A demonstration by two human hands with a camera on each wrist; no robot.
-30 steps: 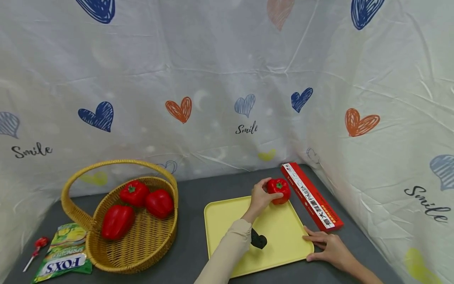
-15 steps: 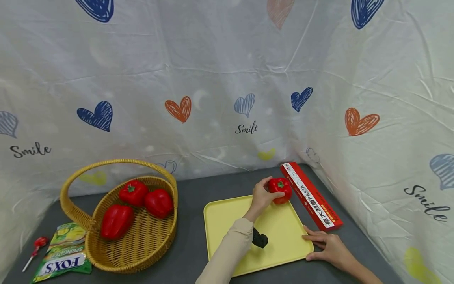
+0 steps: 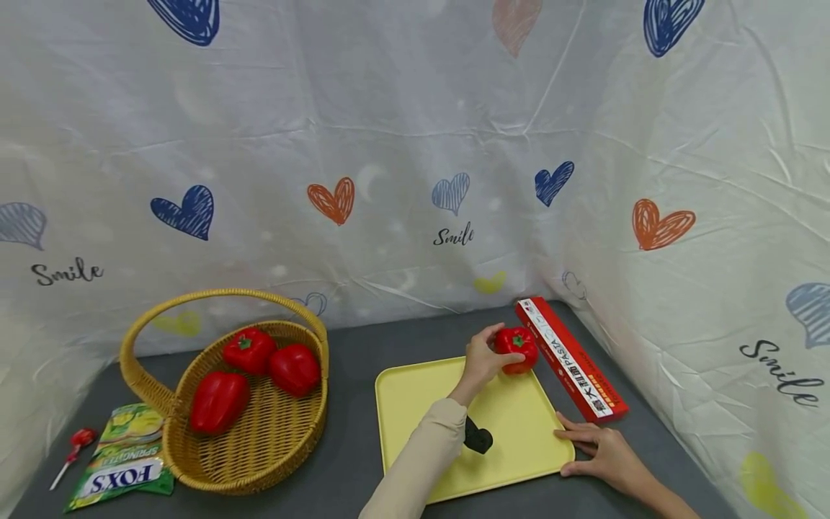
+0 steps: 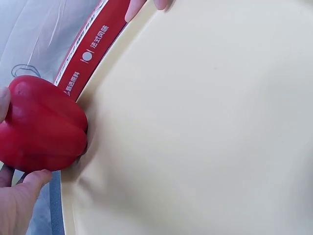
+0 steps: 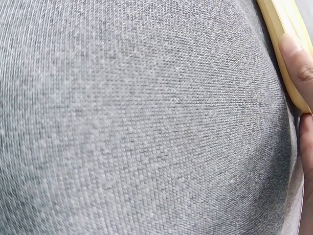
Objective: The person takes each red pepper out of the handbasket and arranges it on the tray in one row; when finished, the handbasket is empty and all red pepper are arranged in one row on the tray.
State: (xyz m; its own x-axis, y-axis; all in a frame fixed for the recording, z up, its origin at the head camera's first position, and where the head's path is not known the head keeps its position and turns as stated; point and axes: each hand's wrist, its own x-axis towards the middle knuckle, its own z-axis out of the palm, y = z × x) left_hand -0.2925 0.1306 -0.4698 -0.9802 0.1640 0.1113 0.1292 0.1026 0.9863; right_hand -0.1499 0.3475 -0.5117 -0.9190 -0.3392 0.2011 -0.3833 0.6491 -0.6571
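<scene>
My left hand holds a red bell pepper, stem up, over the far right corner of a yellow tray. In the left wrist view the pepper overlaps the tray's rim, with thumb and fingers on either side of it. At the tray's near right corner, my right hand grips the edge, thumb at the front side and fingers along the right side. The right wrist view shows the thumb on the tray's rim.
A red pasta box lies along the tray's right side. Left stands a wicker basket with a tall handle, holding three red bell peppers. A green Fox's candy bag and a red lollipop lie at far left. A patterned curtain hangs behind.
My left hand has shifted slightly right with the bell pepper, toward the pasta box. My right hand stays at the tray's corner. The head view has swung a little.
</scene>
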